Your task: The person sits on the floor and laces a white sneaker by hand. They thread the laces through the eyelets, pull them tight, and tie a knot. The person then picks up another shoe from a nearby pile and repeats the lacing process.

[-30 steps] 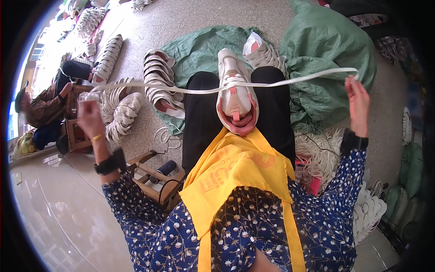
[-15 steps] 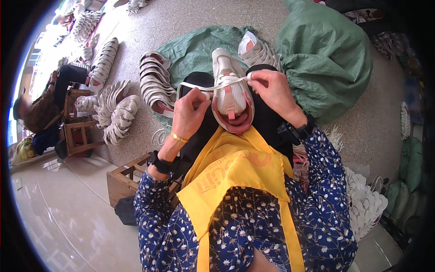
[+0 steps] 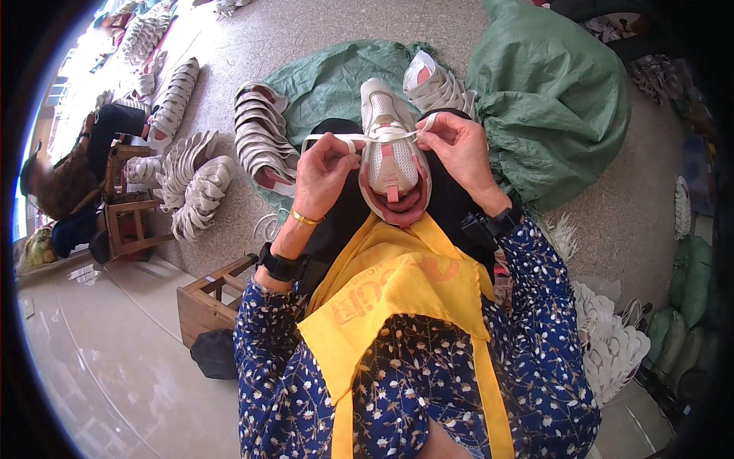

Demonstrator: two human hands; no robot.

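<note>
A white and pink shoe upper [image 3: 391, 164] rests between my knees, its toe pointing away and its pink collar toward me. A white shoelace [image 3: 386, 138] stretches across it, crossed over the tongue. My left hand [image 3: 325, 172] pinches one end of the lace at the left of the shoe. On the right, my right hand [image 3: 459, 149] pinches the other end between thumb and fingers. A yellow apron [image 3: 397, 275] covers my lap just below the shoe.
Nested white uppers [image 3: 262, 138] stand left of my knees, with more uppers [image 3: 437, 84] beyond the shoe. A large green sack [image 3: 547, 107] sits at the right. A wooden stool [image 3: 200, 310] is near my left elbow. Another person [image 3: 69, 180] sits at the far left.
Both hands have come a little closer together over the shoe. The lace, slanted before, now lies crossed tighter against the tongue.
</note>
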